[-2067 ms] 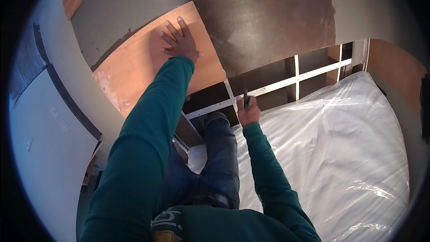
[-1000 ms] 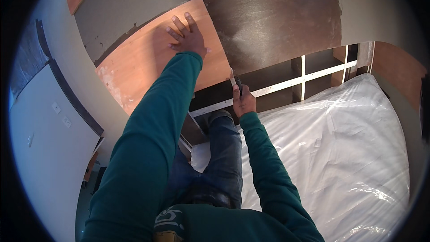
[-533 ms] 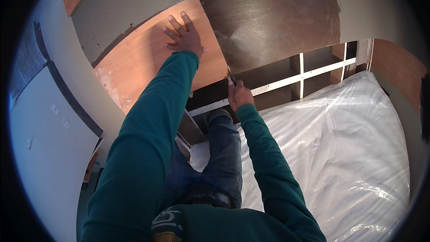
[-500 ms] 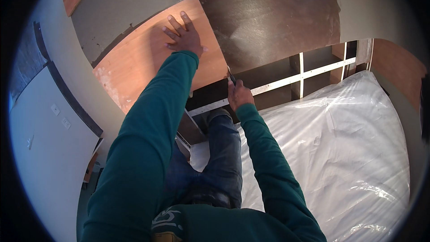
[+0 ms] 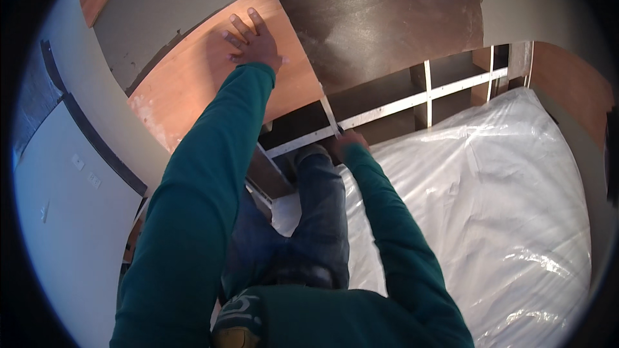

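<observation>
My left hand point(image 5: 256, 46), fingers spread, lies flat on an orange wood-look sheet point(image 5: 293, 87). The sheet covers the left part of a panel whose bare right part is dark brown point(image 5: 387, 22). Below the sheet's lower right corner, my right hand point(image 5: 351, 142) is closed around a slim knife-like tool point(image 5: 340, 129) with a dark handle. Motion blurs this hand, and most of the tool is hidden. It is close to the white-edged frame point(image 5: 387, 114) of open dark compartments under the panel.
A large mattress-like block in clear plastic point(image 5: 477, 212) fills the right side. My jeans-clad legs point(image 5: 316, 219) stand against the frame. A pale board point(image 5: 77, 232) with wall plates is on the left. An orange-brown panel point(image 5: 570, 96) stands at far right.
My right hand has moved down with the tool, away from the sheet's right edge toward the frame. My left hand stays pressed on the sheet; the view has shifted slightly.
</observation>
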A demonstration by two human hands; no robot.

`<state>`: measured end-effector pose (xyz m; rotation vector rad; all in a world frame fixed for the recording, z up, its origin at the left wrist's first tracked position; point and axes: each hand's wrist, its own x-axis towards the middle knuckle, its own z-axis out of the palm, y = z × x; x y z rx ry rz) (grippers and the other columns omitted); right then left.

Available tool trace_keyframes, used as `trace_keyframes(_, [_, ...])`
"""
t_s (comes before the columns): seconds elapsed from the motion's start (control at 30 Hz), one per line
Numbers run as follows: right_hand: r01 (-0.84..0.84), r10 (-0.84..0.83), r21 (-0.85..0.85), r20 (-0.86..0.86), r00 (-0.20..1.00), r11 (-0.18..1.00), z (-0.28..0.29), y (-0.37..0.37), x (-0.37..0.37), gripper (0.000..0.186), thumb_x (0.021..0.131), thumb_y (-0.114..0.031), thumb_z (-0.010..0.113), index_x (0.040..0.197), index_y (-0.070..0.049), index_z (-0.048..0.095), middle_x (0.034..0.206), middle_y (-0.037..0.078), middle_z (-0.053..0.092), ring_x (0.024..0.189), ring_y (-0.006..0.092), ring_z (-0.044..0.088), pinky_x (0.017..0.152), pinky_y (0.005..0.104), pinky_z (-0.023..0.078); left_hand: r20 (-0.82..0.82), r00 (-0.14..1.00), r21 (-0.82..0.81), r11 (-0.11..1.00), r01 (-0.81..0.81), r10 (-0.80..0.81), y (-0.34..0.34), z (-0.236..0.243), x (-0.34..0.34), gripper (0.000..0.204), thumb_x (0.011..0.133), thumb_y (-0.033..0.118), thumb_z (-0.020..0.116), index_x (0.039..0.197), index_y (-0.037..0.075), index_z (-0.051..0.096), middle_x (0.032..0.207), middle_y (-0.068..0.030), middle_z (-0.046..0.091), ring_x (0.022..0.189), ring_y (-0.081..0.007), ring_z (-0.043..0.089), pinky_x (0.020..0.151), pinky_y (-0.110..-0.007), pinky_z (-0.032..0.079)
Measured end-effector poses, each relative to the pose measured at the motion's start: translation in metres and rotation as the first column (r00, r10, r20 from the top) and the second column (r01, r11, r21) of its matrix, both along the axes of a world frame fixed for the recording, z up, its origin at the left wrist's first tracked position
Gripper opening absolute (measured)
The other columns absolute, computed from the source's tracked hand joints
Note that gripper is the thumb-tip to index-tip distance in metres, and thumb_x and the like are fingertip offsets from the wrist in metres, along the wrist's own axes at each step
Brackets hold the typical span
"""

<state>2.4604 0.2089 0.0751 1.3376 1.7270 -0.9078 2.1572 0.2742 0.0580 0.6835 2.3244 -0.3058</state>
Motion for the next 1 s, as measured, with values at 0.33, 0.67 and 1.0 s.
trace_keyframes(0.33, [0.973,-0.936,-0.133,-0.322,0.139,0.190,0.002,0.028,0.001,0.027,0.086,-0.030,0.068,0.087,-0.005,0.057,0.068,0.005,0.056,0.063,0.0145,0.059,0.054,0.0305,0.048,0.062,0.998,-0.009,0.999,-0.031,0.031,-0.002,0.007,0.004,0.127,0.074,0.033,0.083,0.151,0.019,-0.017,0.156,-0.0238,-0.020,0.140,-0.0550,-0.011,0.105,-0.070,0.027])
trace_keyframes(0.67, [0.984,-0.923,-0.046,-0.341,-0.176,-0.170,-0.038,0.071,-0.082,0.033,0.090,-0.021,0.064,0.103,0.008,0.056,0.076,0.014,0.063,0.059,0.0220,0.057,0.048,0.0354,0.047,0.062,0.998,-0.050,0.999,0.007,-0.004,-0.003,0.003,0.002,0.129,0.073,0.037,0.084,0.151,0.018,-0.017,0.155,-0.0258,-0.020,0.140,-0.0564,-0.010,0.105,-0.070,0.026])
trace_keyframes(1.0, [0.977,-0.863,-0.053,-0.460,-0.207,-0.206,-0.079,0.054,-0.067,0.034,0.092,-0.025,0.061,0.112,0.002,0.055,0.089,0.014,0.064,0.065,0.0227,0.061,0.049,0.0342,0.049,0.068,0.998,-0.043,0.999,-0.002,0.005,-0.003,0.000,0.000,0.128,0.073,0.034,0.084,0.151,0.018,-0.016,0.155,-0.0254,-0.020,0.140,-0.0555,-0.010,0.105,-0.070,0.027])
